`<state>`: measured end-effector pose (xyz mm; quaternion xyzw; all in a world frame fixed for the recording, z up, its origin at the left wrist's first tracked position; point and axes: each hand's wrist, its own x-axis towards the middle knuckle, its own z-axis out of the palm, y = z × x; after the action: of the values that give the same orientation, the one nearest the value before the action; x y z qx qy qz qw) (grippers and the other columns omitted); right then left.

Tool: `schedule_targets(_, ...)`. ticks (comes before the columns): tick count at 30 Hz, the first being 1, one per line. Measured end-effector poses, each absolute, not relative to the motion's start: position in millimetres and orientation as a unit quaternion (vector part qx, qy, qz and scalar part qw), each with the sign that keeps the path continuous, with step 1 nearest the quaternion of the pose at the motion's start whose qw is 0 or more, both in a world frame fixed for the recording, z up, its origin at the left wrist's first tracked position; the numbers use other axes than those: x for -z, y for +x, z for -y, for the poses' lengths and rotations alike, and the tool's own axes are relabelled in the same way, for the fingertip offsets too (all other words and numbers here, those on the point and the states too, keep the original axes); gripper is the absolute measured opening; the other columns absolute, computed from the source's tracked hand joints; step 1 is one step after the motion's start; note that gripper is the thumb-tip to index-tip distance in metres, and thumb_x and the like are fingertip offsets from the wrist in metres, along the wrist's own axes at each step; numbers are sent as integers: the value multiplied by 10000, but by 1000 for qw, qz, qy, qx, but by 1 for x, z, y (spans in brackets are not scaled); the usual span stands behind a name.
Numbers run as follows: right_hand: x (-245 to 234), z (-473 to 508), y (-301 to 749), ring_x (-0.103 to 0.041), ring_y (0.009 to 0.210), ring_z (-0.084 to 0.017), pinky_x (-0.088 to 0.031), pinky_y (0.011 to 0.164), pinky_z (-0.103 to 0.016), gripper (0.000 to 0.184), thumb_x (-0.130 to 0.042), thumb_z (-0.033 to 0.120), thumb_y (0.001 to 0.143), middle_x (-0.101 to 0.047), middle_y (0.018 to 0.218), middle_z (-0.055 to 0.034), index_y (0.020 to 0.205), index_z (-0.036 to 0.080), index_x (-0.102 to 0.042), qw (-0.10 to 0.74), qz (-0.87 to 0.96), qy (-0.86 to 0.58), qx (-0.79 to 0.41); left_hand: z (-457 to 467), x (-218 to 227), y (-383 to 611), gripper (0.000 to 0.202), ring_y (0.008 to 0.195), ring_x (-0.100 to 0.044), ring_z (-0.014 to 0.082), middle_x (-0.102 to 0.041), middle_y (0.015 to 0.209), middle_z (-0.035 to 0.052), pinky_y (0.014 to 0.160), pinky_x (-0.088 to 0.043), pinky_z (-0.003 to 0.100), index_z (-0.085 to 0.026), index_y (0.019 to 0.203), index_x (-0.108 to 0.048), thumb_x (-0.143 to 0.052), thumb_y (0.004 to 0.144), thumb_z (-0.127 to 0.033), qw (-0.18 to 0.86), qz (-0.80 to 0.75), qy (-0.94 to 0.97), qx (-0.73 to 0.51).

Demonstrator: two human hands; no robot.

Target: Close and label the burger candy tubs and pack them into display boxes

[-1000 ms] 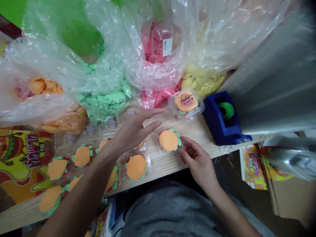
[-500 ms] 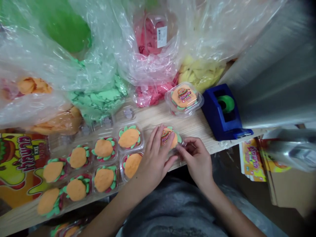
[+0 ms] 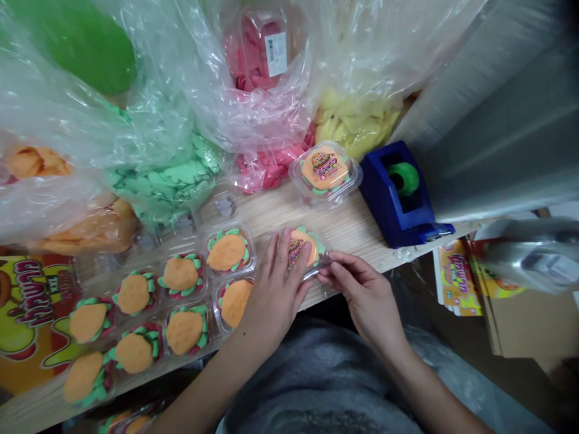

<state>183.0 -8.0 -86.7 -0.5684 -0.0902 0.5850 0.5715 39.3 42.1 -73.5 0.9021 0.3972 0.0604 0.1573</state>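
Table [image 3: 350,232]: left hand [image 3: 270,289] part-covers labelled pack [image 3: 300,238].

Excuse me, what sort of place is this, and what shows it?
Probably a small packing workspace: rows of boxed burgers lie on a wooden table, with plastic bags of coloured pieces behind and a tape dispenser beside them.

Bench [image 3: 357,238]: two rows of burgers [image 3: 184,330] at left; burger box [image 3: 299,241] to their right; second box [image 3: 324,170] behind it, left of the tape dispenser [image 3: 388,208]; plastic bags [image 3: 266,114] rearmost.
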Motion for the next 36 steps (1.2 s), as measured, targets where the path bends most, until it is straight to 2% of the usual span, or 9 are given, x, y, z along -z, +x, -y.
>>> schedule_targets(5, 87, 3, 186, -647, 625, -97, -579, 681, -253, 145, -688, 251, 720, -661, 716, 21, 829, 169, -639, 563, 96, -573, -588, -40, 70, 40, 545, 1372, -96, 333, -195, 1472, 226, 1052, -278, 527, -177, 1371, -235, -471, 881, -210, 164, -406, 897, -53)
schedule_targets(10, 86, 0, 184, -630, 586, -102, -579, 590, -265, 156, -628, 288, 770, -607, 697, 39, 858, 188, -548, 560, 117, -559, -600, -46, 62, 38, 436, 1380, 4, 315, 62, 1524, 110, 1075, -200, 531, -255, 1349, -320, -390, 921, -218, 258, -443, 856, -66)
schedule_targets(11, 86, 0, 184, -627, 584, -102, -577, 581, -266, 156, -617, 290, 777, -598, 702, 42, 864, 193, -531, 560, 120, -556, -602, -48, 62, 37, 428, 1382, -3, 307, 79, 1524, 100, 1076, -206, 517, -267, 1344, -332, -388, 923, -218, 281, -447, 847, -64)
schedule_targets(13, 87, 0, 185, -625, 600, -96, -573, 599, -263, 167, -617, 265, 771, -590, 744, 40, 880, 201, -508, 560, 129, -551, -605, -52, 62, 35, 454, 1386, -70, 278, 6, 1523, 112, 1076, -236, 474, -274, 1351, -326, -430, 911, -233, 314, -441, 839, -54)
schedule_targets(16, 89, 0, 185, -627, 646, -93, -567, 650, -256, 260, -644, 192, 733, -580, 791, 46, 927, 226, -474, 557, 154, -538, -614, -55, 64, 33, 493, 1372, -182, 227, -192, 1484, 130, 1074, -270, 418, -250, 1353, -324, -486, 887, -238, 325, -434, 837, -67)
schedule_targets(19, 92, -2, 183, -620, 615, -85, -564, 619, -236, 277, -645, 171, 735, -562, 760, 62, 926, 238, -456, 556, 159, -538, -614, -57, 64, 33, 467, 1354, -241, 205, -293, 1441, 132, 1073, -282, 399, -223, 1330, -358, -491, 882, -228, 320, -442, 833, -93)
schedule_targets(27, 95, -7, 179, -599, 526, -71, -552, 531, -218, 246, -645, 213, 755, -555, 719, 85, 881, 246, -436, 548, 160, -582, -580, -58, 61, 36, 451, 1347, -250, 211, -320, 1415, 125, 1060, -299, 425, -234, 1310, -339, -482, 882, -226, 321, -444, 833, -78)
schedule_targets(33, 88, -5, 188, -639, 630, -97, -573, 600, -255, 241, -594, 287, 799, -587, 770, 48, 998, 236, -467, 542, 141, -539, -629, -54, 66, 39, 674, 1326, -278, 271, -308, 1418, 160, 1045, -297, 486, -216, 1389, -127, -524, 846, -190, 306, -470, 824, -78)
schedule_targets(36, 89, -6, 189, -627, 575, -97, -574, 585, -264, 322, -596, 322, 800, -582, 712, 55, 1081, 233, -466, 529, 133, -559, -624, -55, 66, 39, 674, 1320, -289, 259, -331, 1410, 128, 1058, -284, 467, -235, 1381, -166, -552, 830, -199, 342, -481, 802, -90)
